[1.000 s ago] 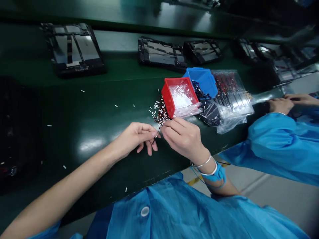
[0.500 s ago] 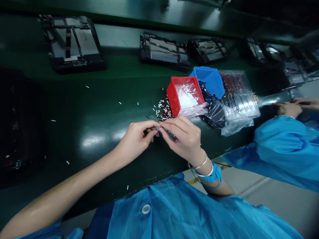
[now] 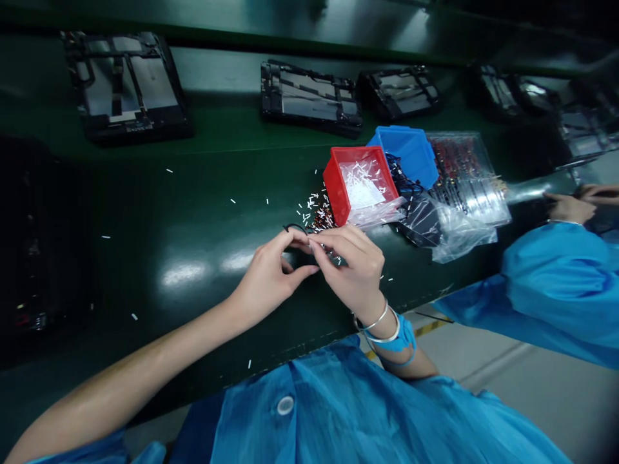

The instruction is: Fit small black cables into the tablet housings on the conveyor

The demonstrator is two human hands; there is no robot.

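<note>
A thin black cable (image 3: pixel 296 226) curves up behind the index finger of my left hand (image 3: pixel 265 274). The thumb of that hand stands apart from its fingers. My right hand (image 3: pixel 355 267) pinches the cable's end between thumb and index finger, against my left fingertips; the exact tip is hidden. Just beyond both hands lies a small pile of copper-coloured pieces (image 3: pixel 323 218) with white bits scattered round it. A red bin (image 3: pixel 337 193) behind my right hand holds a clear bag of small white pieces (image 3: pixel 360 183).
A blue bin (image 3: pixel 418 154) with black cables (image 3: pixel 396 171) adjoins the red one. Plastic bags (image 3: pixel 464 235) and a packet of cables (image 3: pixel 469 174) lie to its right. Opened tablet-like devices (image 3: pixel 312 96) line the back. A co-worker's hand (image 3: pixel 570 207) is at right.
My left thumb has moved away from its fingers and now points right. More of the black cable shows above my left index finger. My right hand still pinches at the same spot.
</note>
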